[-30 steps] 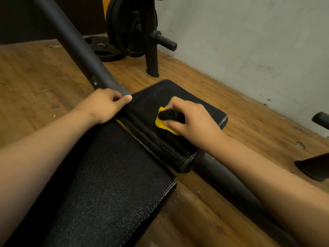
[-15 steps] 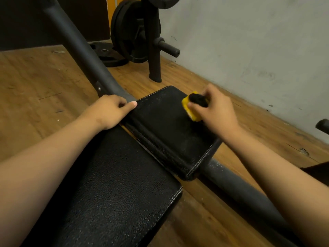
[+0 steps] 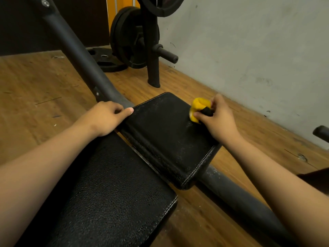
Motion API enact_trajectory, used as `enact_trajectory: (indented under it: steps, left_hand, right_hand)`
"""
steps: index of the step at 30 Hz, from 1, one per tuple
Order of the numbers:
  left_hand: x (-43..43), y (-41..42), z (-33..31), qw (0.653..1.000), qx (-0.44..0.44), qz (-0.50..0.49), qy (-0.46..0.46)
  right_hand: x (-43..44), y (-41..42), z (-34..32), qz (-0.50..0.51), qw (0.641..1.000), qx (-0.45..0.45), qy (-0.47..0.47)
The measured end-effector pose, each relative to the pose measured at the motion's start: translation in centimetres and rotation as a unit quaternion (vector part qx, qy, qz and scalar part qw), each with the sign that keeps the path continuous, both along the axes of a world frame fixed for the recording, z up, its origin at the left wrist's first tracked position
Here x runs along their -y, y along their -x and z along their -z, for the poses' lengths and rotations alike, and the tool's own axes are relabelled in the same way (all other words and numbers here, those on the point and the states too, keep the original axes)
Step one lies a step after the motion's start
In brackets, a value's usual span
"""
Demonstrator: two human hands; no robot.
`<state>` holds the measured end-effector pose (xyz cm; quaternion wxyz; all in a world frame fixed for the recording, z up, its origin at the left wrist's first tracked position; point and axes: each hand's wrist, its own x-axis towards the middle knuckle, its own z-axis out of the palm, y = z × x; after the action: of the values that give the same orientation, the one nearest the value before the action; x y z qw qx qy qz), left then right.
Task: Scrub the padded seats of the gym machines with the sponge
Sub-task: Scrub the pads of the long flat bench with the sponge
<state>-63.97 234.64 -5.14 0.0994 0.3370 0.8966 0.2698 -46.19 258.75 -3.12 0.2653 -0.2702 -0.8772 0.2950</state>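
A small black padded seat with white stitching lies across the middle, speckled with wet drops. My right hand grips a yellow sponge with a black scouring side, crumpled and pressed on the seat's far right edge. My left hand grips the seat's left edge where it meets the dark frame tube, thumb lying along the pad. A larger black textured pad lies nearer to me, under my left forearm.
The frame tube runs on under the seat toward the lower right over a wooden floor. A weight-plate rack stands behind, with one plate flat on the floor. A grey wall runs along the right.
My right hand has swept the sponge from the seat's middle out to its far right edge, where the sponge now bulges crumpled. My left hand has kept its hold.
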Motion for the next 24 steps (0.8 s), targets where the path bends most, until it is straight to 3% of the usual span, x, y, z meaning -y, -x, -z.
enact_trajectory:
  steps: [4,9,13,18,24]
  left_hand:
    - [0.1,-0.4,-0.2,1.0,0.006,0.005,-0.001]
    - [0.3,-0.6,-0.5,1.0,0.008,0.015,0.004]
    - [0.1,-0.8,-0.5,1.0,0.013,0.005,-0.001]
    - [0.3,-1.1,-0.7,1.0,0.009,0.005,-0.003]
    - [3.3,-1.3,-1.1,0.997,0.066,0.021,0.015]
  right_hand:
    - [2.4,-1.1,1.0,-0.105,0.994,0.008,-0.037]
    - [0.0,-0.6,-0.8,-0.01,0.995,0.05,-0.084]
    - [2.7,-1.5,1.4,-0.127,0.99,0.007,-0.059]
    - [-0.9,-0.5,-0.4,0.006,0.994,0.054,-0.094]
    - [6.1,-6.4,1.0,-0.17,0.985,0.009,-0.016]
